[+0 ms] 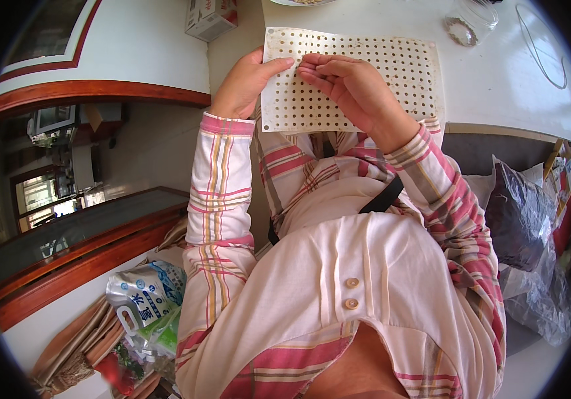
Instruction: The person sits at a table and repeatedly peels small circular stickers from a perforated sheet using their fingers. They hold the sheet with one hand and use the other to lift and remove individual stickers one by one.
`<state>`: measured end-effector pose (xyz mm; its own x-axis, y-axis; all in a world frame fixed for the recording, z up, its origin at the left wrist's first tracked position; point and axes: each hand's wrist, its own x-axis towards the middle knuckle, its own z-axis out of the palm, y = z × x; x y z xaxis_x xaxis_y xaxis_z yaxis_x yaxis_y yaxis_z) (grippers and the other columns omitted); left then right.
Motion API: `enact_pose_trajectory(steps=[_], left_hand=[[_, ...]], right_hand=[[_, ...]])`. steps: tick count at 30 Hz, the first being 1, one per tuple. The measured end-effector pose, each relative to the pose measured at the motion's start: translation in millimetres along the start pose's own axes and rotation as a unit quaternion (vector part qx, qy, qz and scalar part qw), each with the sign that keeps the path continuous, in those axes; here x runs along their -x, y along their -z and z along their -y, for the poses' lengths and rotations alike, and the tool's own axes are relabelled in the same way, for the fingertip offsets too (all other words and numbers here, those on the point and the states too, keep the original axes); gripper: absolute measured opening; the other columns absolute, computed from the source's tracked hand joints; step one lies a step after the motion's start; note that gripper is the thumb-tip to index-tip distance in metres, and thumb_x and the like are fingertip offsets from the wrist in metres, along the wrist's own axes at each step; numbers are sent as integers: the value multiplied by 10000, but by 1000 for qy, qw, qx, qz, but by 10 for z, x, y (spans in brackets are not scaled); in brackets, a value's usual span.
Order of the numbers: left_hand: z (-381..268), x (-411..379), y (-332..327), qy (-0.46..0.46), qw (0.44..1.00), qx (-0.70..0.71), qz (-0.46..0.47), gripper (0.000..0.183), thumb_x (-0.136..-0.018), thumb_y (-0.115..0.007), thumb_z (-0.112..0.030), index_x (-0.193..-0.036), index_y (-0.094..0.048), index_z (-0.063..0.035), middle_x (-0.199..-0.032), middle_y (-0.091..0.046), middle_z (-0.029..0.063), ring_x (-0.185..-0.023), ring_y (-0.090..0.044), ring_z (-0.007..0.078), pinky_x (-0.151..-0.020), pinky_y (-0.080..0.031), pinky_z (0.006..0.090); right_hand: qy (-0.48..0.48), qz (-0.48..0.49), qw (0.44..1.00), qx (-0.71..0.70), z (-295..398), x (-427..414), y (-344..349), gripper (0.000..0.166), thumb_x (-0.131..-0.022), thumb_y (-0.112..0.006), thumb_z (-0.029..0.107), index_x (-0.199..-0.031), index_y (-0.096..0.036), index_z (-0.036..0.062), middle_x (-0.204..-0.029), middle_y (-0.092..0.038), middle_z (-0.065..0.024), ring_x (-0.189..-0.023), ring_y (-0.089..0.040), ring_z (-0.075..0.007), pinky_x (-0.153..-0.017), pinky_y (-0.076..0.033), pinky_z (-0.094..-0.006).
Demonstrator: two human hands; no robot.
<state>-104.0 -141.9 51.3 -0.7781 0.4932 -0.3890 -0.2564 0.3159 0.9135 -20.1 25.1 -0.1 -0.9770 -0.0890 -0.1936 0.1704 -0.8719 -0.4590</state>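
Observation:
A white perforated sheet [293,107] with rows of round holes lies before me, partly over the white tabletop and partly above my lap. Brownish stains mark its surface and upper edge. My left hand [250,80] grips the sheet's left edge, thumb on top and the other fingers hidden beneath. Over the sheet's left half hovers my right hand [347,87], palm partly turned up and fingers bent together. Its fingertips are close to the left thumb. Whether something tiny sits between those fingertips, I cannot tell.
On the white table [490,90] stand a clear jar [475,25] and a thin loop of cord [547,60]. A plate [305,2] shows at the top edge. Left is a carton [210,20]; bagged goods [145,294] lie lower left. Plastic-wrapped items [520,214] sit at right.

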Motion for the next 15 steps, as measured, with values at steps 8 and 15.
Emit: enact_pose_trajectory(steps=[8, 15], left_hand=[[144, 39, 150, 24, 999, -23, 12, 350, -863, -705, -131, -1160, -600, 22, -1094, -666, 92, -991, -620, 159, -891, -481, 306], [118, 67, 66, 28, 998, 41, -24, 324, -857, -696, -93, -1132, -604, 51, -1058, -671, 114, -938, -642, 175, -867, -497, 313]], right_hand=[[-7, -19, 999, 28, 3, 150, -12, 269, -916, -462, -22, -1123, -523, -183, -1083, -581, -199, -1013, -607, -248, -942, -519, -295], [-11, -25, 999, 46, -23, 183, -48, 277, -918, -457, -17, -1137, -522, -174, -1084, -586, -199, -1012, -612, -248, -945, -519, -293]])
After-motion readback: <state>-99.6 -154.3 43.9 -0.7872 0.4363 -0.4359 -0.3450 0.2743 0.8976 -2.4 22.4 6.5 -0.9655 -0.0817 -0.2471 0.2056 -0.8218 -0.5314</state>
